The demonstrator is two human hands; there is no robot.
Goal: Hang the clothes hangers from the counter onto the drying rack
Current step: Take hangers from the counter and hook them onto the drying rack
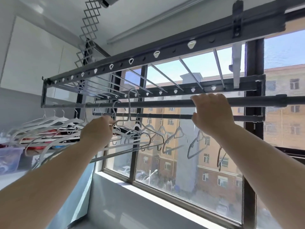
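A dark metal drying rack (148, 55) hangs from the ceiling in front of the window. My right hand (212, 113) grips its near rod (156, 104). My left hand (99, 131) holds a bunch of grey clothes hangers (130, 111) by their necks. One hook of the bunch curls over the near rod and a taller hook stands above it. Several more grey hangers (178, 134) dangle from the far rod (165, 115) against the window. White hangers (54, 119) hang at the left end.
A scissor lift arm (87, 23) holds the rack up at the left. On the counter at lower left stands a clear plastic bin (9, 159) with red items behind it. The window sill (165, 202) runs below the glass.
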